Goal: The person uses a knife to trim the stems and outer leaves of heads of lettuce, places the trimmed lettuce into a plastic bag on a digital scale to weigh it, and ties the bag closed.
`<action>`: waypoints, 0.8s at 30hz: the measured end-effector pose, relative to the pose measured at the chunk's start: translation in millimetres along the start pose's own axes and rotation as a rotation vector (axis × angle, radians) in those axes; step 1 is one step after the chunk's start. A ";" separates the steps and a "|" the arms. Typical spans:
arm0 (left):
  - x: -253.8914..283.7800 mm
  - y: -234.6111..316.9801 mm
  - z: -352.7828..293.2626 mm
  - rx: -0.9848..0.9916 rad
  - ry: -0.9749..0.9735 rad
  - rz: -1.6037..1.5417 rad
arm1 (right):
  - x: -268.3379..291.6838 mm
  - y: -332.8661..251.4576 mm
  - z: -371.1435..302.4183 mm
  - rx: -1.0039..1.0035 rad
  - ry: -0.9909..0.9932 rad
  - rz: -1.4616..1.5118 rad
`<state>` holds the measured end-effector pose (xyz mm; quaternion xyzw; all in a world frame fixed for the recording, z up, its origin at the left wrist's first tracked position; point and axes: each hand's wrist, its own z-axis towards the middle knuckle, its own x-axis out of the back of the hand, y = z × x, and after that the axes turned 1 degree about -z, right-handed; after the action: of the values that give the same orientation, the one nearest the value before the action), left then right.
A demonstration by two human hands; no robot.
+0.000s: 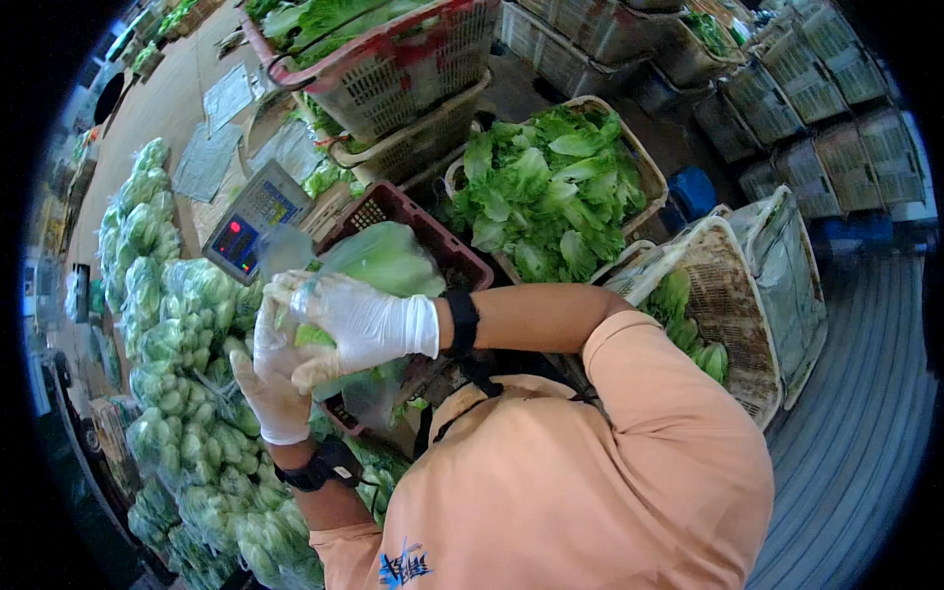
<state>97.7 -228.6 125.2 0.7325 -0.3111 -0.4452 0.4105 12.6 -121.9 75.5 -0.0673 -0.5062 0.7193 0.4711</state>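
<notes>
A clear plastic bag of leafy greens (388,258) rests in a maroon crate (444,231) in front of me. Both my hands wear white gloves and meet at the bag's gathered end. My right hand (359,317) reaches across from the right, its fingers closed on the thin film. Below and to its left, my left hand (273,388) points upward, fingers bent around the same film; part of its grip is hidden behind the right hand. Loose film sticks up just beyond my fingers. A digital scale display (258,218) with lit red digits stands close beyond them.
Many bagged greens (192,393) are piled along the left. Ahead right stands a basket of loose lettuce (556,187); stacked crates (393,93) rise ahead. A tilted dirty basket (733,305) holding some greens is at my right, near more stacked crates (806,88).
</notes>
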 end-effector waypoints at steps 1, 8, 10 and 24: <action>14.9 2.3 4.4 0.066 -0.167 0.030 | -2.2 3.8 -1.5 0.056 0.099 -0.104; 47.4 -1.0 14.5 0.415 -0.468 0.468 | 11.4 25.3 22.9 0.261 -0.388 0.101; 56.9 7.5 19.3 0.515 -0.575 0.699 | 12.9 25.6 25.0 0.159 -0.589 0.198; 235.3 -92.3 29.7 0.240 0.171 0.390 | 18.1 130.3 -53.8 -0.512 -0.735 0.541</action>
<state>175.6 -388.1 -57.2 0.7371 -0.4614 -0.2537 0.4236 -45.9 -78.4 -46.5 -0.0515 -0.7623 0.6446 0.0281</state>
